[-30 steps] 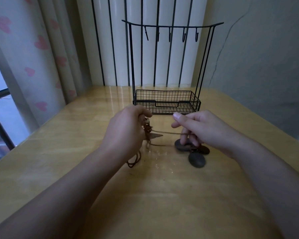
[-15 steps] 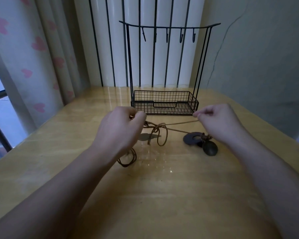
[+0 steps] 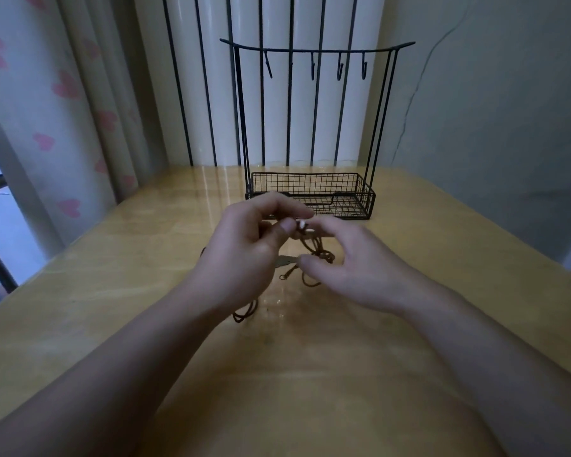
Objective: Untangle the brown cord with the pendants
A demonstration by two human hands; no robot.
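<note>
My right hand (image 3: 353, 268) has come in from the right and now sits close beside my left hand (image 3: 244, 255), over the tangle. Left thumb and fingers pinch the brown cord (image 3: 314, 252) near its beads. Right fingers curl loosely at the cord; grip unclear. Cord loops lie on the tabletop (image 3: 112, 291), before the wire rack (image 3: 360, 196)

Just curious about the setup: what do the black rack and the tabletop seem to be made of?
The rack looks like thin metal wire with a matte black coating: fine welded mesh basket, slim rods, small hooks on top. The table looks like light wood or wood-look laminate under a glossy finish; faint grain shows and it reflects the window light.
</note>
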